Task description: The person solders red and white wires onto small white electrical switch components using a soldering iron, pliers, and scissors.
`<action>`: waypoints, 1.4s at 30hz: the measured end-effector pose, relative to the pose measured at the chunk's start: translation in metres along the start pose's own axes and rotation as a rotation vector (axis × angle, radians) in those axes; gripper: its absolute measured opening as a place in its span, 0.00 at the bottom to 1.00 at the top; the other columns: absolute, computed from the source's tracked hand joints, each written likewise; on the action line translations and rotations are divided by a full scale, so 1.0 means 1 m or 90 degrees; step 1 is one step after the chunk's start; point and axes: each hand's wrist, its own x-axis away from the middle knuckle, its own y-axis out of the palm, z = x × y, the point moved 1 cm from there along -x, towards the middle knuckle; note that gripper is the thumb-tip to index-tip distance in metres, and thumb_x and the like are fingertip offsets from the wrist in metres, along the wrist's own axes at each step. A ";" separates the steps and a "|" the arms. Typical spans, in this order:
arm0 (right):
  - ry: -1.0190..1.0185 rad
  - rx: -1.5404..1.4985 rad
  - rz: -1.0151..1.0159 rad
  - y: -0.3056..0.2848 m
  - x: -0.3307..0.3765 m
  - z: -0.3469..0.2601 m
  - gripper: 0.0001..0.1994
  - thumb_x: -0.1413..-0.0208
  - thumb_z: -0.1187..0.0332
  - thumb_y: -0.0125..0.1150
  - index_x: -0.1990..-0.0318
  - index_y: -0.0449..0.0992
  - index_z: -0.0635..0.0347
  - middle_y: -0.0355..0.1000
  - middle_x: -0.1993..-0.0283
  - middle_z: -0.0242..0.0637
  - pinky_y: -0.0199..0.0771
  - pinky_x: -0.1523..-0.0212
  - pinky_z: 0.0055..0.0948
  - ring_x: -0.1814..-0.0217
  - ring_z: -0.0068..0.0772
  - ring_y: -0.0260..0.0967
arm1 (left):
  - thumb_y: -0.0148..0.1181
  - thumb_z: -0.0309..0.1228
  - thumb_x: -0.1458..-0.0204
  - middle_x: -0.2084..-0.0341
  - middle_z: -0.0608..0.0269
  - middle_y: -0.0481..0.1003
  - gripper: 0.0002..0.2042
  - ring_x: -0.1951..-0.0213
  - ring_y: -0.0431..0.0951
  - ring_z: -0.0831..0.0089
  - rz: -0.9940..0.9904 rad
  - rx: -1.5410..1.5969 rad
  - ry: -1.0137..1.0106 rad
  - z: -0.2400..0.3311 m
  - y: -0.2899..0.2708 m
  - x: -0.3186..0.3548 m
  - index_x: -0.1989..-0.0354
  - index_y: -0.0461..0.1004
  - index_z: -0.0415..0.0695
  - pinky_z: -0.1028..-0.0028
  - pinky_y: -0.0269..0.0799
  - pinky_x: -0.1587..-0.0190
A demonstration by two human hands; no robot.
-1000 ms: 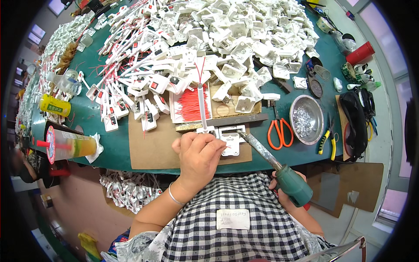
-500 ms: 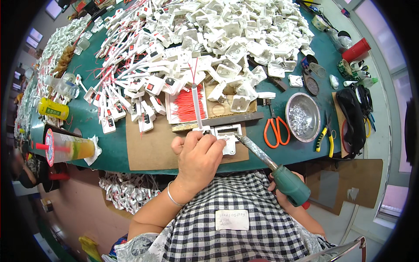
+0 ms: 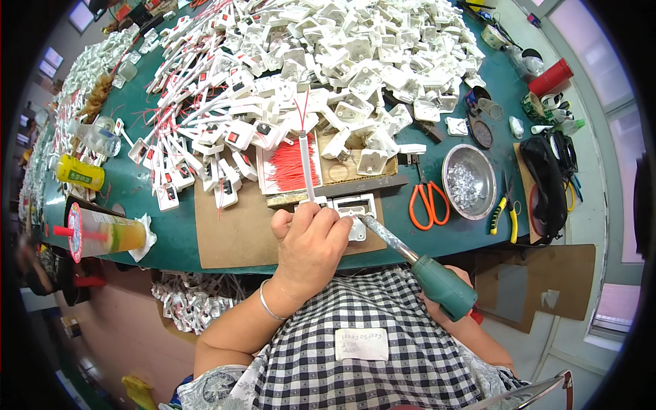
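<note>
My left hand (image 3: pixel 311 240) pinches a white cable with red wire ends (image 3: pixel 305 154), holding its lower end down at a white plastic socket part (image 3: pixel 352 208) on the brown cardboard mat (image 3: pixel 236 229). My right hand (image 3: pixel 456 309), mostly hidden, grips a green-handled soldering iron (image 3: pixel 437 280) whose metal tip (image 3: pixel 365 220) touches the socket part. A bundle of red wires (image 3: pixel 290 167) lies just beyond on a white sheet.
A huge heap of white socket parts (image 3: pixel 328 61) covers the far green table (image 3: pixel 164 232). Orange scissors (image 3: pixel 428 203), a steel bowl of bits (image 3: pixel 468 181), yellow pliers (image 3: pixel 503 220), a red cup (image 3: pixel 552 76), a drink cup (image 3: pixel 102 234) and a yellow bottle (image 3: pixel 80 172) surround the mat.
The left hand and the cable stay on the socket part. The iron's tip has come in slightly closer to the part; the view has shifted a little.
</note>
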 end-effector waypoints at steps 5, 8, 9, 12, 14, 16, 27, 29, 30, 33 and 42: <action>-0.018 0.010 0.013 -0.003 -0.004 -0.006 0.23 0.58 0.76 0.67 0.51 0.67 0.68 0.74 0.58 0.40 0.74 0.57 0.26 0.60 0.31 0.74 | 0.59 0.30 0.61 0.74 0.75 0.68 0.06 0.63 0.68 0.76 0.007 0.008 -0.005 -0.001 0.002 0.002 0.71 0.75 0.52 0.66 0.49 0.56; -0.025 0.021 0.004 -0.003 -0.005 -0.008 0.24 0.58 0.76 0.67 0.51 0.67 0.68 0.74 0.58 0.40 0.74 0.57 0.26 0.59 0.31 0.74 | 0.59 0.30 0.61 0.74 0.75 0.67 0.06 0.63 0.68 0.76 0.015 0.011 -0.004 -0.002 0.002 0.002 0.71 0.75 0.52 0.66 0.49 0.56; -0.022 0.013 0.002 -0.003 -0.004 -0.007 0.24 0.59 0.76 0.67 0.51 0.67 0.68 0.74 0.58 0.40 0.74 0.57 0.26 0.60 0.32 0.74 | 0.59 0.30 0.61 0.74 0.75 0.67 0.06 0.63 0.68 0.76 0.017 0.013 -0.006 -0.002 0.002 0.003 0.71 0.75 0.52 0.66 0.49 0.56; -0.027 0.046 -0.008 -0.004 -0.004 -0.009 0.24 0.60 0.75 0.68 0.53 0.69 0.67 0.74 0.58 0.40 0.74 0.58 0.26 0.60 0.33 0.75 | 0.58 0.30 0.61 0.74 0.75 0.67 0.06 0.63 0.67 0.76 0.024 0.014 -0.007 -0.002 0.003 0.003 0.72 0.75 0.52 0.66 0.49 0.56; -0.033 0.086 -0.015 -0.003 -0.006 -0.014 0.23 0.61 0.74 0.68 0.53 0.70 0.66 0.74 0.58 0.39 0.75 0.59 0.26 0.61 0.34 0.75 | 0.58 0.30 0.60 0.74 0.75 0.67 0.05 0.63 0.67 0.76 0.023 0.008 -0.004 -0.002 0.004 0.003 0.72 0.74 0.52 0.66 0.49 0.55; 0.053 0.020 0.026 -0.001 -0.010 -0.020 0.08 0.55 0.71 0.62 0.65 0.76 0.59 0.73 0.66 0.36 0.72 0.65 0.31 0.65 0.38 0.71 | 0.58 0.30 0.60 0.74 0.75 0.67 0.05 0.63 0.67 0.77 0.025 0.009 -0.003 -0.002 0.004 0.003 0.73 0.74 0.52 0.66 0.49 0.55; 0.006 0.115 0.033 0.000 -0.009 -0.027 0.09 0.57 0.74 0.63 0.65 0.77 0.58 0.73 0.66 0.37 0.73 0.64 0.32 0.64 0.40 0.71 | 0.58 0.30 0.59 0.75 0.75 0.68 0.04 0.64 0.67 0.77 0.033 0.018 0.001 -0.004 0.004 0.002 0.73 0.74 0.52 0.66 0.49 0.55; 0.006 0.120 0.029 0.000 -0.009 -0.028 0.09 0.57 0.74 0.63 0.65 0.77 0.58 0.73 0.66 0.37 0.73 0.63 0.32 0.64 0.40 0.71 | 0.58 0.30 0.59 0.75 0.75 0.68 0.04 0.64 0.67 0.77 0.037 0.015 0.004 -0.004 0.004 0.002 0.73 0.74 0.51 0.67 0.50 0.55; 0.022 0.099 0.027 0.000 -0.009 -0.027 0.09 0.57 0.74 0.63 0.65 0.77 0.58 0.73 0.65 0.37 0.73 0.63 0.33 0.64 0.40 0.71 | 0.58 0.30 0.59 0.75 0.75 0.68 0.04 0.64 0.67 0.77 0.037 0.015 0.004 -0.004 0.004 0.002 0.73 0.74 0.51 0.67 0.50 0.55; 0.031 0.088 0.017 -0.001 -0.008 -0.026 0.09 0.57 0.74 0.63 0.64 0.77 0.59 0.73 0.65 0.37 0.72 0.62 0.33 0.63 0.41 0.71 | 0.58 0.30 0.60 0.75 0.75 0.68 0.04 0.64 0.67 0.76 0.034 0.013 0.001 -0.003 0.004 0.002 0.73 0.74 0.51 0.67 0.50 0.55; 0.129 -0.048 0.045 0.004 -0.006 -0.023 0.07 0.56 0.74 0.62 0.67 0.77 0.62 0.73 0.73 0.38 0.73 0.72 0.26 0.76 0.33 0.72 | 0.58 0.30 0.59 0.74 0.75 0.68 0.05 0.63 0.67 0.76 0.019 0.023 -0.006 -0.003 0.004 0.002 0.71 0.76 0.51 0.66 0.49 0.55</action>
